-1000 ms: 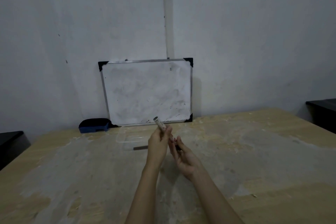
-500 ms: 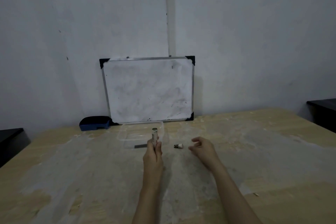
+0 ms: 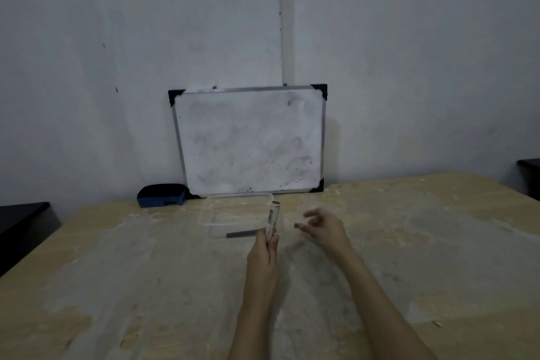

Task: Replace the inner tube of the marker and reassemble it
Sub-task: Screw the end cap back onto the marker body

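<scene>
Just in front of the clear plastic container (image 3: 233,213), the left hand (image 3: 264,254) is closed around the lower end of the marker barrel (image 3: 272,218) and holds it nearly upright, open end up, so that the barrel overlaps the container's right edge in this view. To the right of the container, the right hand (image 3: 323,228) is blurred; its fingertips appear to pinch a small dark part (image 3: 298,225), probably the tip piece, though the grip cannot be confirmed. A dark rod (image 3: 241,234), likely an inner tube, lies in the container's near side. Whether a tube already sits inside the barrel cannot be told. Risks from this position: a loose fingertip pinch may drop the small part, which could roll away from the container across the rough table (image 3: 146,286); tilting the barrel may let any contents slide out; fitting the tip before the fresh tube is seated would force disassembly again.
</scene>
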`<state>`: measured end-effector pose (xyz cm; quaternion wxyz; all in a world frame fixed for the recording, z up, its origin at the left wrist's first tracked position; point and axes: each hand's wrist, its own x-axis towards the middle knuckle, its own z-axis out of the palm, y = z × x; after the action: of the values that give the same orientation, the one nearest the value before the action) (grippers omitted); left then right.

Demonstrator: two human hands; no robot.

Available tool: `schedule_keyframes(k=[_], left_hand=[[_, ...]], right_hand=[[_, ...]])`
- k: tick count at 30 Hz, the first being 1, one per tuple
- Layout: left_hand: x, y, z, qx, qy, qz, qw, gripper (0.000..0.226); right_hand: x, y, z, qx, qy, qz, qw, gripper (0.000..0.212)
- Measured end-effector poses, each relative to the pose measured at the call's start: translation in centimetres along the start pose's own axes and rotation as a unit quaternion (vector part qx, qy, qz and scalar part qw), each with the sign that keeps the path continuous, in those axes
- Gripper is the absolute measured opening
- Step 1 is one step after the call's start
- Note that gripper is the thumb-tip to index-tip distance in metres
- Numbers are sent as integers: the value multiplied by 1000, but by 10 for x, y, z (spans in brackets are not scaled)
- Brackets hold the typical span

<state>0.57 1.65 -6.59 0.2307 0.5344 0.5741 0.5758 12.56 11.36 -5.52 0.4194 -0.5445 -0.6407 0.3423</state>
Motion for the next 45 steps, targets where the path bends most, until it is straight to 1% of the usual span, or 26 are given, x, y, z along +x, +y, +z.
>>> schedule_keyframes(k=[1,2,3,4,6,8,10,12,14,17,21,24,30,36,38,41,43,45], left_hand=[[0,-1,1,4,-6,3,1000,30],[0,0,2,5,-11,4,1000,32],[0,1,3,-1,-13,2,1000,33],[-1,3,4,-11,-15,0,1000,31],[-2,6,7,-20,-24,9,999,20],[-2,6,10,-12,-34,13,999,12],[-1,3,12,13,-47,14,999,10],[0,1,12,24,-50,15,998,10],[-1,2,11,16,-49,9,999,10],[-3,3,10,4,-58,7,998,9],[-7,6,9,-15,-72,23,997,10],[-10,7,7,-2,-72,39,997,12],[-12,8,7,6,-78,38,996,20],[-13,10,7,-18,-50,23,998,21],[-13,11,7,-38,-37,14,998,22],[-13,14,8,-78,-23,-4,997,22],[-13,16,8,-97,-20,-17,995,24],[-13,16,9,-102,-18,-22,994,24]], right_hand=[[0,-14,-8,86,13,2,996,19],[0,-29,-17,155,26,-8,988,21],[-2,-44,-26,203,32,-27,978,24],[-6,-60,-35,236,30,-51,970,23],[-18,-89,-49,259,10,-99,961,21],[-29,-106,-53,235,-13,-151,960,20],[-35,-114,-50,160,-15,-198,967,16],[-36,-116,-45,79,-7,-219,973,12],[-36,-115,-42,38,2,-226,973,12],[-34,-111,-37,21,15,-220,975,10],[-30,-105,-31,3,47,-207,977,15],[-27,-101,-29,15,44,-190,981,16],[-24,-95,-30,29,22,-177,983,17],[-27,-92,-26,19,-59,-154,986,20],[-28,-89,-26,27,-88,-134,987,27],[-30,-83,-20,12,-150,-105,983,43],[-34,-80,-9,40,-192,-78,978,46],[-36,-76,5,98,-179,-67,977,38]])
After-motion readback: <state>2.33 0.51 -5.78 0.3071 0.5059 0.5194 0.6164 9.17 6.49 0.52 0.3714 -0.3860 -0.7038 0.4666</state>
